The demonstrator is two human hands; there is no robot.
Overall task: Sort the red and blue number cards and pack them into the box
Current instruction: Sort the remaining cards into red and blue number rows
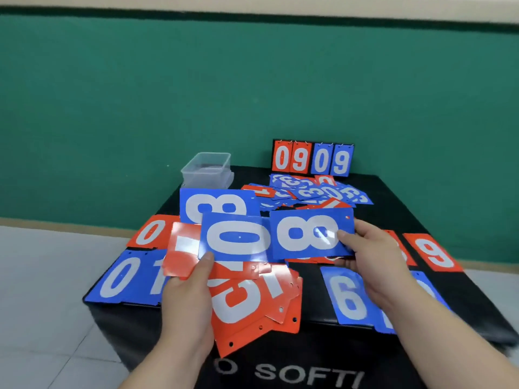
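Note:
My left hand (188,293) holds a fan of cards above the black box top (393,203): a blue 0 card (234,237) on top under my thumb, red cards (252,301) spread below it. My right hand (373,256) pinches a blue 8 card (309,234) by its right end, with more cards under it. Another blue 8 card (216,204) lies behind. Loose red and blue cards are scattered around. The clear plastic box (207,169) stands at the back left, apart from both hands.
A small scoreboard (312,158) showing 09 09 stands at the back edge. A heap of small blue and red cards (309,192) lies before it. Blue 0 and 1 cards (126,279), a blue 6 card (348,299) and a red 9 card (434,252) lie flat. Green wall behind.

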